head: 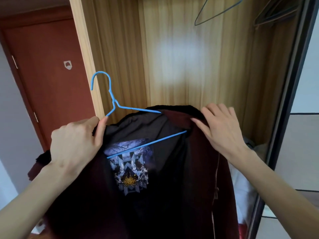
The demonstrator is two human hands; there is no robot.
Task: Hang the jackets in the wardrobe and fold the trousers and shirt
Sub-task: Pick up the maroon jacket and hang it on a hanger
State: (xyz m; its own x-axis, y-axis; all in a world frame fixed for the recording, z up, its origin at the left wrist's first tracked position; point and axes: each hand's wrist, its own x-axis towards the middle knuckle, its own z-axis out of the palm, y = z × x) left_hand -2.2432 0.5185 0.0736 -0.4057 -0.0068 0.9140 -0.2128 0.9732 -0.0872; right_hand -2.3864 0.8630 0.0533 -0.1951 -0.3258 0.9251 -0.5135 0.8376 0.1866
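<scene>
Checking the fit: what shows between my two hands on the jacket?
In the head view, the left hand and right hand flank the jacket collar and the blue hanger.

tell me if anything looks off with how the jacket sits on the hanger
Yes. The blue hanger sits askew in the dark red jacket: its right arm is tucked under the collar, while its hook and left arm stick out bare. The left hand grips that side's fabric; the right hand rests on the collar.

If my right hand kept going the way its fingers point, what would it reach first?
Your right hand points up-left along the jacket collar; it would probably meet the blue hanger arm entering the collar, though depth is unclear.
</scene>
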